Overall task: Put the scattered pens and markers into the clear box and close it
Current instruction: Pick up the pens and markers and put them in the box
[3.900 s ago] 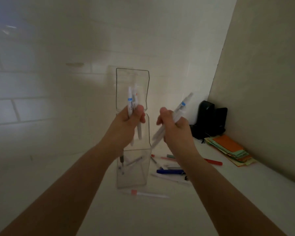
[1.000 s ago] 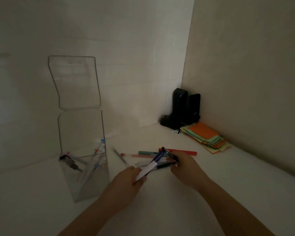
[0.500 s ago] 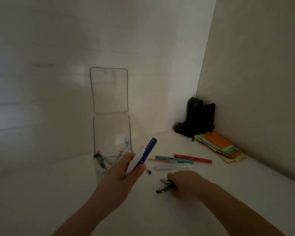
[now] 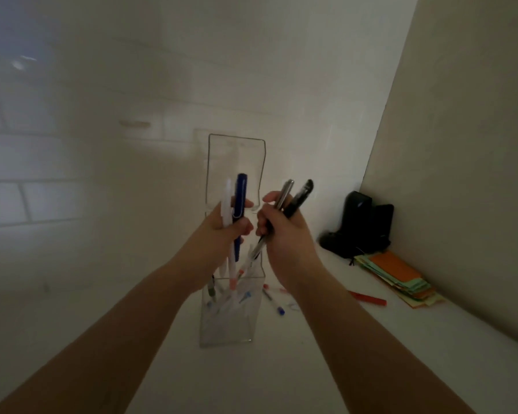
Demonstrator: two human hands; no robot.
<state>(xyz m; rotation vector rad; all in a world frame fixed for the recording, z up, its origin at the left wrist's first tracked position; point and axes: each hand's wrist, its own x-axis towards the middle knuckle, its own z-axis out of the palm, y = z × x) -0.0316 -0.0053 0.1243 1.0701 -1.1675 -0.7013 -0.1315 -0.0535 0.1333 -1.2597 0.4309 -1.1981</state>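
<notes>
The tall clear box [image 4: 228, 327] stands on the white desk, its hinged lid [image 4: 237, 162] open upright behind it, with several pens inside. My left hand [image 4: 222, 228] is above the box mouth, shut on a blue pen [image 4: 240, 192] and a white pen [image 4: 227, 198], tips pointing down. My right hand [image 4: 281, 231] is beside it, shut on a silver pen [image 4: 285, 191] and a black pen [image 4: 302, 194], also angled over the opening. A red marker [image 4: 368, 298] and a blue-capped pen [image 4: 274, 303] lie on the desk to the right of the box.
A black device [image 4: 359, 225] sits in the back right corner. A stack of coloured paper [image 4: 398, 276] lies beside it along the right wall. A white tiled wall [image 4: 72, 174] runs behind the box.
Both hands rose from the desk with pens and came together above the open box. The right hand picked up the silver and black pens; the view shifted so the box is central.
</notes>
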